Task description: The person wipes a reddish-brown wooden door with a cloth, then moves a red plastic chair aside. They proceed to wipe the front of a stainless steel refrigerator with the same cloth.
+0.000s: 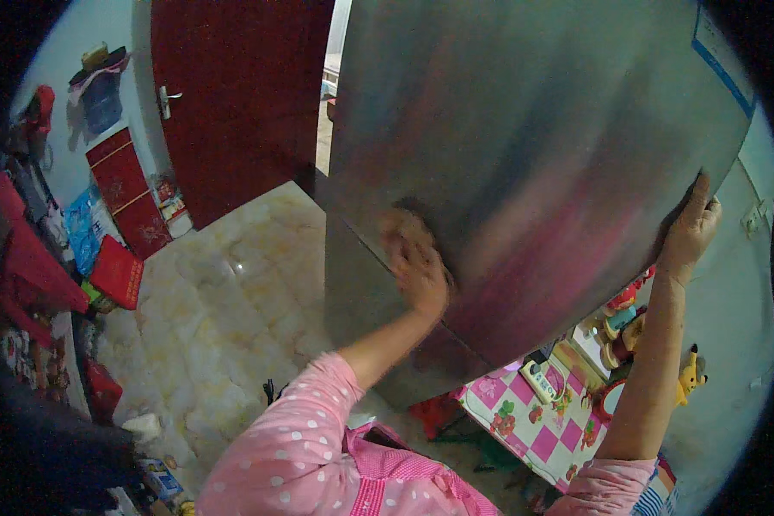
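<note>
A large grey brushed-metal door panel (522,129), which looks like a refrigerator's, fills the upper middle and right. My left hand (419,264) lies against its face just above a dark seam; the fingers are motion-blurred, and whether a cloth is under them I cannot tell. At the panel's right edge, my right hand (690,226) holds on, its thumb on the front face and other fingers partly hidden. Pink and dark blurred reflections run across the metal. A label with a blue border (722,64) is stuck near the top right corner.
Below right stands a table with a pink checked cover (516,419), bearing a power strip (538,382) and jars. A yellow plush toy (689,380) is by the wall. A dark red door (238,97) stands behind; bags and a red box (117,272) are at left, beside the marble-patterned floor (232,309).
</note>
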The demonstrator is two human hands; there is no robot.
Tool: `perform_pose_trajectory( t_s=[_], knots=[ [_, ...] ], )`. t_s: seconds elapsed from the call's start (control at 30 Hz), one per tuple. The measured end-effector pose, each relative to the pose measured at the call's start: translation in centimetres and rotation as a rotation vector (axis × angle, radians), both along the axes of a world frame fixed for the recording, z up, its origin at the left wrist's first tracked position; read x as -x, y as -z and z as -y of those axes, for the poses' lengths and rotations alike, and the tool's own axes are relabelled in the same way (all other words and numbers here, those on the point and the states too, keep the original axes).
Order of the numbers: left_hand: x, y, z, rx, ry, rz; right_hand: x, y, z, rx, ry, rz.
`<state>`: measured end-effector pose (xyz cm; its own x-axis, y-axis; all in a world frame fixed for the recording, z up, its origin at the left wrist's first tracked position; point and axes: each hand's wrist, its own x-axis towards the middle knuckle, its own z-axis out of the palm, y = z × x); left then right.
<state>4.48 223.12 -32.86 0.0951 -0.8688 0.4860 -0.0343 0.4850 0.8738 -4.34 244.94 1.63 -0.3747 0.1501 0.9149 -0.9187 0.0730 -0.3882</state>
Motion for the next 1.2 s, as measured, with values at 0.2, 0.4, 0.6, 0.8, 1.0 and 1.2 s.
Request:
perform_pose_trajectory(
  t_s=[0.2,0.4,0.6,0.8,1.0,1.2],
  knots=[
    [-1.9,0.4,-9.3,0.147,0.414,0.186,0.8,-0.2,-0.5,-0.073,0.141,-0.072],
    [1.0,1.2,-6.9,0.174,0.284,0.191,1.4,0.2,-1.2,-0.063,0.187,-0.095],
    [0.4,-2.4,-2.0,0.035,0.134,0.049,0.7,-0.1,-0.7,-0.056,0.033,-0.048],
    [0.9,-0.3,5.4,-0.048,0.004,0.059,-1.5,0.0,0.8,-0.014,-0.065,0.024],
    [0.7,0.6,13.0,-0.067,0.100,-0.179,3.3,0.7,-3.5,-0.084,-0.029,0.004],
    [-0.3,4.1,23.1,-0.008,0.002,-0.208,-0.3,0.6,0.8,0.060,-0.051,-0.014]
  ],
)
